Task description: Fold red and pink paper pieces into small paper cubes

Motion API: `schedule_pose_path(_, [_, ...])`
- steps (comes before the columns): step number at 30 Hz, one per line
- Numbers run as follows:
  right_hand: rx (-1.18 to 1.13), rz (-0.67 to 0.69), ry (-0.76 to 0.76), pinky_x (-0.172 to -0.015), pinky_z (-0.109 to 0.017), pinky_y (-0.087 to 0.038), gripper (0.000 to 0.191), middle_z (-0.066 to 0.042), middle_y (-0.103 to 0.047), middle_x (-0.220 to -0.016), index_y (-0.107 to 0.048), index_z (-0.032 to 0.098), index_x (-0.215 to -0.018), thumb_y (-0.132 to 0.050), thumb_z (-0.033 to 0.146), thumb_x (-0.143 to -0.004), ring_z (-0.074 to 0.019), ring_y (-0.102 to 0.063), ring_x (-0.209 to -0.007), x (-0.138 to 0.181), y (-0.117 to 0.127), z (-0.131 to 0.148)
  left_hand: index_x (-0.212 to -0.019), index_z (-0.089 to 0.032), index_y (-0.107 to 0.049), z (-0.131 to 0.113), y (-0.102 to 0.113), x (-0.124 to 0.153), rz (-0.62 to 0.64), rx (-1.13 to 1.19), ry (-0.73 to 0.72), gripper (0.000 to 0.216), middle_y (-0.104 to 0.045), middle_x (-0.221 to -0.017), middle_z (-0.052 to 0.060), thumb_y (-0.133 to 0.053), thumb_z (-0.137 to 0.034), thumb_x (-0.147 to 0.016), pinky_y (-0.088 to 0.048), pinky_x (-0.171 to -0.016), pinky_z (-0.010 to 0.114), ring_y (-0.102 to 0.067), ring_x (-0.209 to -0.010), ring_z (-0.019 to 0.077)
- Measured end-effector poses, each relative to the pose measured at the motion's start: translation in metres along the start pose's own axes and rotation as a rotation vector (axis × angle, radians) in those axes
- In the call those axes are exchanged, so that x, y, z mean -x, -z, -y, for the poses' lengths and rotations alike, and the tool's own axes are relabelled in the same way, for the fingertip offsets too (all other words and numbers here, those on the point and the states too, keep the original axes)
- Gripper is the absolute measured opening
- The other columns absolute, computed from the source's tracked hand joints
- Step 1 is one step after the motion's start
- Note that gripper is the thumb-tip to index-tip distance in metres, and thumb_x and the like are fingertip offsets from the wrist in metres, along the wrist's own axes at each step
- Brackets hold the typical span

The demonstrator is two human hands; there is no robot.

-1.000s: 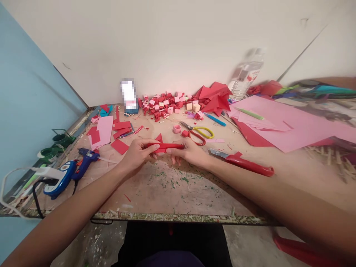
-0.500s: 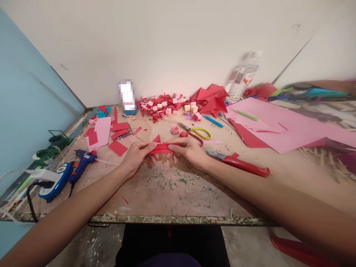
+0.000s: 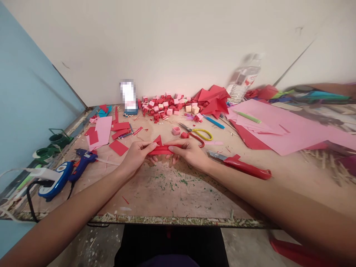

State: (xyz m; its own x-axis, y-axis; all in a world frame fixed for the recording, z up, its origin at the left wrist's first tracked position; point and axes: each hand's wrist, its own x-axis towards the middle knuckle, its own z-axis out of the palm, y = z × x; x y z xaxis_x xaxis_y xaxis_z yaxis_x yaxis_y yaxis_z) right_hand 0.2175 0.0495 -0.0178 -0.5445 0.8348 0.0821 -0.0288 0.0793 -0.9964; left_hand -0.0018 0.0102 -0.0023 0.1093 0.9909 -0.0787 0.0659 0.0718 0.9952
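Observation:
Between my two hands stretches a folded strip of red paper (image 3: 161, 150), held above the table. My left hand (image 3: 140, 152) pinches its left end, thumb on top. The right end is pinched by my right hand (image 3: 187, 151), its thumb lying along the fold. A small red point of paper (image 3: 158, 140) sticks up behind the strip. Just beyond my right hand lie scissors (image 3: 198, 134) with one yellow and one red handle, a pink folded paper box (image 3: 176, 130) and a small red one (image 3: 184, 135). A red utility knife (image 3: 240, 165) rests beside my right forearm.
Several small folded paper cubes (image 3: 164, 105) are heaped by the wall, with a phone (image 3: 128, 97) at their left. Pink sheets (image 3: 283, 133) and a plastic bottle (image 3: 246, 79) stand at the right. A blue glue gun (image 3: 85, 159) and power strip (image 3: 57, 181) sit at the left.
Both hands keep their pinch on the red paper strip. The small point behind it shows a little more. The whole view has shifted slightly.

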Motion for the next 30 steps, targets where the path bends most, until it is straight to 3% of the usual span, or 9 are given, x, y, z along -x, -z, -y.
schedule_pose_path(7, [-0.117, -0.060, -0.079, -0.059, -0.030, -0.059, 0.049, -0.010, -0.081, -0.080, -0.080, 0.012, -0.112, -0.072, 0.056, -0.092, -0.0183, -0.073, -0.056, -0.0014, -0.0005, 0.0039, -0.093, -0.015, -0.081, 0.0000, 0.0039, 0.0018, -0.025, -0.110, -0.115, 0.031, -0.072, -0.067, 0.003, -0.072, -0.044, -0.090, -0.057, -0.055, 0.024, -0.069, -0.061, 0.0166])
schedule_pose_path(13, [-0.132, -0.054, -0.116, -0.062, -0.027, -0.058, 0.037, -0.013, -0.082, -0.085, -0.080, 0.012, -0.086, -0.081, 0.049, -0.084, -0.0179, -0.074, -0.063, -0.0025, 0.0019, 0.0049, -0.094, -0.016, -0.082, -0.0045, 0.0055, 0.0021, -0.065, -0.191, -0.215, 0.023, -0.076, -0.074, 0.004, -0.072, -0.037, -0.091, -0.059, -0.067, 0.026, -0.070, -0.066, 0.0169])
schedule_pose_path(30, [-0.037, -0.073, -0.073, -0.060, -0.028, -0.057, 0.040, -0.009, -0.079, -0.077, -0.078, 0.014, -0.080, -0.080, 0.054, -0.084, -0.0172, -0.071, -0.061, -0.0015, -0.0010, 0.0045, -0.098, -0.013, -0.080, 0.0006, 0.0072, -0.0039, -0.063, -0.119, -0.143, 0.029, -0.074, -0.069, 0.004, -0.076, -0.039, -0.084, -0.059, -0.057, 0.027, -0.069, -0.061, 0.0169])
